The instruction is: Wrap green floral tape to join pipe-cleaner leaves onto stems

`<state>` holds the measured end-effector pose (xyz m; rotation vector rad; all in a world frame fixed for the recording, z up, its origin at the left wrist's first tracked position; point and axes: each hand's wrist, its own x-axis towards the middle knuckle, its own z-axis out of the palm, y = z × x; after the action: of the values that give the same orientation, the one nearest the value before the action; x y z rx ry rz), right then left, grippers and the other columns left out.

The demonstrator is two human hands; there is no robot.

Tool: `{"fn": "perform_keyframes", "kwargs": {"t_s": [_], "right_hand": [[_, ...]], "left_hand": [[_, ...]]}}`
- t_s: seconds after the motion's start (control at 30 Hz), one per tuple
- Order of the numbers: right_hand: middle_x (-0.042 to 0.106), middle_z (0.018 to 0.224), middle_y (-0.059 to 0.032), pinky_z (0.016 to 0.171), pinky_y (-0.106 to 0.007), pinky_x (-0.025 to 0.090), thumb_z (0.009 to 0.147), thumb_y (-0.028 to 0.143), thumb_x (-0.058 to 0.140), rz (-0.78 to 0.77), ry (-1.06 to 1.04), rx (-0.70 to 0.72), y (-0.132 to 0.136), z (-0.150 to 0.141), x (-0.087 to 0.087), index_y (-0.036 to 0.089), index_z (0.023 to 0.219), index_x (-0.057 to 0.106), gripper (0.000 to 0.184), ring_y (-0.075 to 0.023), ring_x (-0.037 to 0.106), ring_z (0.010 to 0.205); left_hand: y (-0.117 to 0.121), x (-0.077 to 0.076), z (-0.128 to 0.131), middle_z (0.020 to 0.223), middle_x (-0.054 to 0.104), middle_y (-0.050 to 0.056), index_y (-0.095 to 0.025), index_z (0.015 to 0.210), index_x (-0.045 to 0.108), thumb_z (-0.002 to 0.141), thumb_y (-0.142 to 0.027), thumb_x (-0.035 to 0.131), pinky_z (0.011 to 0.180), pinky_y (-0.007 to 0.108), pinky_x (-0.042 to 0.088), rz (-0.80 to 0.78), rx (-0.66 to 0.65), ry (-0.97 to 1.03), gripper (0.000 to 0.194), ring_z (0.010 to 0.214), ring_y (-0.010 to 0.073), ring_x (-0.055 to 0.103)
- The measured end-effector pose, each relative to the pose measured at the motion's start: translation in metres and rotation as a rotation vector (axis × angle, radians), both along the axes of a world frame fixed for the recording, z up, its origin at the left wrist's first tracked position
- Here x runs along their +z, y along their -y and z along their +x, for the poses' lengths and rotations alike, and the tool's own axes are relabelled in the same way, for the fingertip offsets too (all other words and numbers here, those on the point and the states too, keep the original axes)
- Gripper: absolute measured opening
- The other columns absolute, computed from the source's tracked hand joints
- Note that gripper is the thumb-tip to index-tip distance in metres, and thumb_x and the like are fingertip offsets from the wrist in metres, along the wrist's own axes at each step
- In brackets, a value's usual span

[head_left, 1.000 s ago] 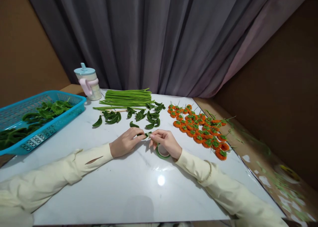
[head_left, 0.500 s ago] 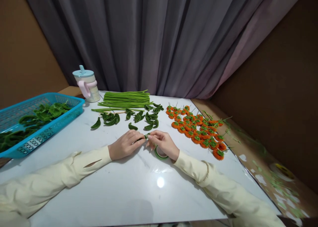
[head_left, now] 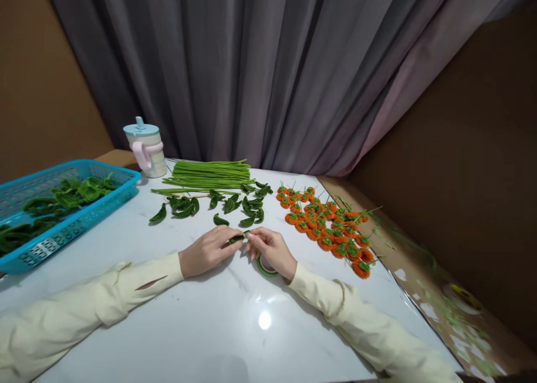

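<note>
My left hand [head_left: 207, 251] is closed around a dark green fuzzy leaf [head_left: 235, 239], pinching it between thumb and fingers. At the leaf's end, my right hand [head_left: 274, 251] pinches a small pale green strip that looks like tape. The fingertips of both hands nearly meet. Beneath my right palm, a roll of green tape [head_left: 265, 270] lies on the white table, partly hidden by the fingers. Just beyond my hands, several dark green leaves [head_left: 182, 206] lie in small groups, with a single curved leaf [head_left: 158, 214] off to the left.
Bright green fuzzy stems [head_left: 212, 173] lie bundled at the back. Many orange flowers [head_left: 331, 221] with green centres spread over the right side. A blue basket [head_left: 88, 218] of leaves stands left, near a lidded mug [head_left: 146, 154]. Scraps and a tape roll [head_left: 464, 298] lie beyond the right edge.
The view has tilted and shifted slightly. Both hands stay together on the leaf, with more of it showing between the left fingers.
</note>
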<state>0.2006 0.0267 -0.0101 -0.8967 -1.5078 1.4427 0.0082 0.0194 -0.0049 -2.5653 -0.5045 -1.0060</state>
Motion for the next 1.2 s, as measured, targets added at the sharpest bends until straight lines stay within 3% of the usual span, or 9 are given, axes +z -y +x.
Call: {"fn": "perform_keyframes", "kwargs": {"t_s": [0.2, 0.53, 0.63, 0.73, 0.8, 0.87, 0.97, 1.2], "right_hand": [[0.061, 0.056, 0.0003, 0.043, -0.02, 0.042, 0.076, 0.046, 0.058, 0.006, 0.019, 0.006, 0.0, -0.001, -0.004, 0.013, 0.085, 0.055, 0.035, -0.008, 0.051, 0.041], [0.061, 0.06, -0.0001, 0.05, -0.022, 0.044, 0.079, 0.046, 0.056, 0.012, -0.023, 0.108, 0.0, 0.0, 0.003, 0.015, 0.077, 0.052, 0.031, -0.0088, 0.055, 0.048], [0.059, 0.059, 0.0008, 0.049, -0.022, 0.043, 0.076, 0.046, 0.059, -0.027, -0.066, 0.116, 0.0, 0.0, 0.004, 0.015, 0.075, 0.051, 0.032, -0.0087, 0.054, 0.047], [0.059, 0.058, 0.0006, 0.048, -0.023, 0.042, 0.073, 0.046, 0.063, -0.052, -0.092, 0.13, -0.001, 0.0, 0.003, 0.015, 0.074, 0.051, 0.033, -0.009, 0.053, 0.046], [0.06, 0.059, -0.0001, 0.047, -0.023, 0.042, 0.072, 0.045, 0.064, -0.052, -0.103, 0.128, -0.002, 0.002, 0.002, 0.015, 0.075, 0.052, 0.033, -0.0091, 0.053, 0.045], [0.061, 0.061, -0.0008, 0.049, -0.024, 0.042, 0.072, 0.043, 0.065, -0.049, -0.113, 0.125, -0.002, 0.003, 0.003, 0.014, 0.078, 0.053, 0.031, -0.0091, 0.052, 0.046], [0.061, 0.065, -0.0003, 0.05, -0.024, 0.042, 0.071, 0.041, 0.066, -0.056, -0.124, 0.134, -0.002, 0.004, 0.004, 0.015, 0.084, 0.054, 0.032, -0.0091, 0.052, 0.048], [0.058, 0.062, 0.0028, 0.05, -0.023, 0.039, 0.071, 0.042, 0.066, -0.045, -0.129, 0.125, 0.0, 0.002, 0.008, 0.018, 0.083, 0.048, 0.032, -0.0086, 0.049, 0.049]], "left_hand": [[0.0, -0.001, 0.0, 0.095, 0.059, 0.015, -0.013, 0.106, 0.049, 0.084, -0.003, 0.033, 0.075, 0.037, 0.05, -0.024, -0.034, 0.0, 0.029, 0.09, 0.0205, 0.055], [0.003, -0.005, 0.001, 0.098, 0.06, 0.015, -0.012, 0.104, 0.052, 0.086, -0.01, 0.043, 0.078, 0.036, 0.049, -0.175, 0.031, 0.056, 0.02, 0.09, 0.0219, 0.056], [0.002, -0.006, 0.002, 0.091, 0.063, 0.011, -0.014, 0.098, 0.054, 0.087, -0.016, 0.044, 0.075, 0.036, 0.049, -0.42, 0.088, 0.209, 0.015, 0.083, 0.0204, 0.059], [0.0, -0.003, 0.006, 0.074, 0.063, 0.004, -0.016, 0.09, 0.05, 0.085, -0.025, 0.049, 0.066, 0.032, 0.05, -0.94, 0.133, 0.49, 0.011, 0.069, 0.0177, 0.062], [-0.002, 0.001, 0.008, 0.07, 0.061, 0.001, -0.016, 0.088, 0.045, 0.081, -0.028, 0.052, 0.064, 0.03, 0.051, -1.279, 0.065, 0.685, 0.015, 0.066, 0.0166, 0.063], [-0.003, 0.006, 0.01, 0.072, 0.061, 0.001, -0.017, 0.089, 0.043, 0.077, -0.027, 0.056, 0.066, 0.029, 0.05, -1.486, -0.025, 0.815, 0.02, 0.067, 0.0158, 0.063], [-0.001, 0.011, 0.011, 0.077, 0.062, 0.002, -0.017, 0.091, 0.044, 0.073, -0.024, 0.058, 0.068, 0.029, 0.048, -1.599, -0.092, 0.852, 0.024, 0.069, 0.0152, 0.062], [0.006, 0.011, 0.014, 0.073, 0.056, 0.001, -0.016, 0.091, 0.049, 0.078, -0.029, 0.054, 0.061, 0.024, 0.044, -1.575, -0.095, 0.771, 0.019, 0.068, 0.0133, 0.055]]}}
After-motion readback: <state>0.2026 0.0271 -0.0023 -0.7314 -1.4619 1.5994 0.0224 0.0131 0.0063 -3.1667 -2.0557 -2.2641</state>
